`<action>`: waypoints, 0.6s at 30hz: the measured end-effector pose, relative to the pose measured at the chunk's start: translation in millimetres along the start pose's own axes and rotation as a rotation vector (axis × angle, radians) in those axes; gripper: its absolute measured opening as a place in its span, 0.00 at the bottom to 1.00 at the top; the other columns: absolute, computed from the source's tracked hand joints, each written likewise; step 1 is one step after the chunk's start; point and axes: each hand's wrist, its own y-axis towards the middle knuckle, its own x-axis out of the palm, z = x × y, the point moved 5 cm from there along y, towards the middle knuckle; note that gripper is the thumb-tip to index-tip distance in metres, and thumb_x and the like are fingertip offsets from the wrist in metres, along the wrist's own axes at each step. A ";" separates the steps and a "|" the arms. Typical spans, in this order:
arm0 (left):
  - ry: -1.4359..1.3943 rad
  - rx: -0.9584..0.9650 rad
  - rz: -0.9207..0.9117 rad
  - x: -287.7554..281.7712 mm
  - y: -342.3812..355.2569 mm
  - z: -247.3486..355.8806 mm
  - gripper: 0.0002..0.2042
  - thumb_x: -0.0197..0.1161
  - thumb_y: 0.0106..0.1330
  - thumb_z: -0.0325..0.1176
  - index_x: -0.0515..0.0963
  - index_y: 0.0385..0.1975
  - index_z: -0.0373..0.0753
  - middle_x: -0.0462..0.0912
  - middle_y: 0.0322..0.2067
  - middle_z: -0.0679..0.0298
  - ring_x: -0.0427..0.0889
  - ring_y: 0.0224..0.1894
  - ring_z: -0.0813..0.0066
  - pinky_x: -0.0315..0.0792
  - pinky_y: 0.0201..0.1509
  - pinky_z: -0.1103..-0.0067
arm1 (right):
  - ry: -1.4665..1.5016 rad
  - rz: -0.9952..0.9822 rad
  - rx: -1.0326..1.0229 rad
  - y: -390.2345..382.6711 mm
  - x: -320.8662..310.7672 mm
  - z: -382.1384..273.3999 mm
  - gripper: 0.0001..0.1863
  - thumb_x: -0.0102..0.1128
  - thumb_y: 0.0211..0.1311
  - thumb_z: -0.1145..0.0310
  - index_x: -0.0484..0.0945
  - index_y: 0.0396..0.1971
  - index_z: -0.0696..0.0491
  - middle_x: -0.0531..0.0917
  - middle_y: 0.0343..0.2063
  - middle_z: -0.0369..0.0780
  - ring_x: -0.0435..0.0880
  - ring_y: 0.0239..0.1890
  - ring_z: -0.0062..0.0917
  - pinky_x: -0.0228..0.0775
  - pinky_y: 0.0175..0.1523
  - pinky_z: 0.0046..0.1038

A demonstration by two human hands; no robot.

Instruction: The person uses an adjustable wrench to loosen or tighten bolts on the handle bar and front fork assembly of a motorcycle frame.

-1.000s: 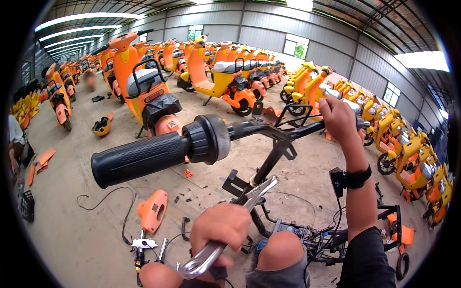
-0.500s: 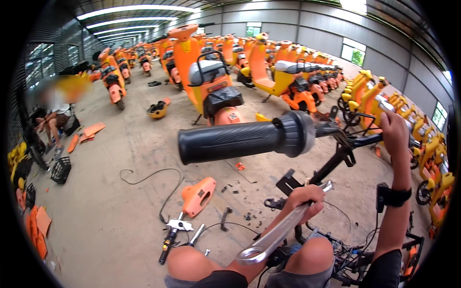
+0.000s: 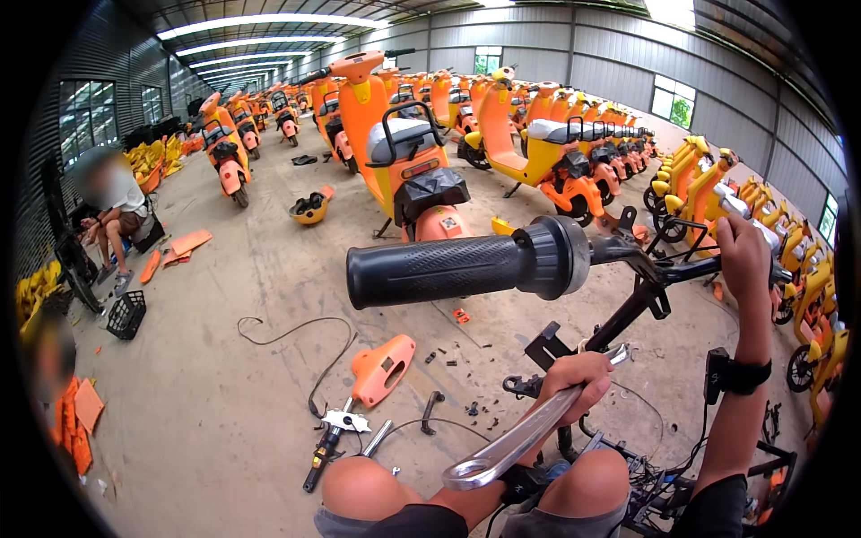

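Observation:
My left hand [image 3: 578, 386] is closed on a long silver wrench [image 3: 517, 437], near its upper end. That end lies against the black steering stem [image 3: 619, 318]; its exact seat is unclear. The ring end points down toward my knees. My right hand [image 3: 743, 255] grips the far side of the black handlebar [image 3: 641, 264]. The near end, with a textured black grip [image 3: 430, 271] and twist collar, crosses the middle of the view. Below the stem, part of a bare frame with tangled wires [image 3: 650, 489] shows beside my right knee [image 3: 587, 484].
An orange shell [image 3: 381, 369], fork tubes [image 3: 327, 448], cables and small parts lie on the concrete floor. A person [image 3: 126, 224] sits at the left near a black crate [image 3: 126, 314] and orange panels [image 3: 188, 242]. Rows of orange and yellow scooters [image 3: 395, 179] stand ahead and to the right.
The view has turned left, bringing the seated person in and shifting the handlebar rightward in the picture. My left hand has moved up along the wrench toward its stem end.

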 end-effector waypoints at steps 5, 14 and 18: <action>0.023 -0.048 0.036 -5.9 -1.5 1.8 0.11 0.54 0.59 0.29 0.69 0.17 0.31 0.72 0.17 0.61 0.73 0.24 0.70 0.72 0.46 0.69 | 0.057 0.013 0.031 2.5 4.4 -6.4 0.20 0.46 0.62 0.59 0.69 0.20 0.61 0.71 0.16 0.51 0.71 0.22 0.45 0.61 0.30 0.39; 0.003 -0.041 0.086 -3.5 -2.4 -0.4 0.10 0.54 0.60 0.28 0.70 0.18 0.32 0.73 0.19 0.61 0.73 0.24 0.69 0.71 0.47 0.67 | 0.058 0.046 0.033 1.8 5.9 2.7 0.20 0.46 0.62 0.58 0.70 0.21 0.61 0.72 0.18 0.51 0.72 0.25 0.47 0.61 0.32 0.40; -0.019 0.005 0.003 -2.0 -0.7 0.2 0.10 0.54 0.60 0.28 0.68 0.18 0.33 0.71 0.17 0.62 0.71 0.23 0.69 0.70 0.46 0.67 | 0.049 0.022 0.040 3.6 8.3 6.0 0.19 0.47 0.61 0.60 0.68 0.20 0.63 0.71 0.18 0.52 0.71 0.24 0.47 0.60 0.32 0.40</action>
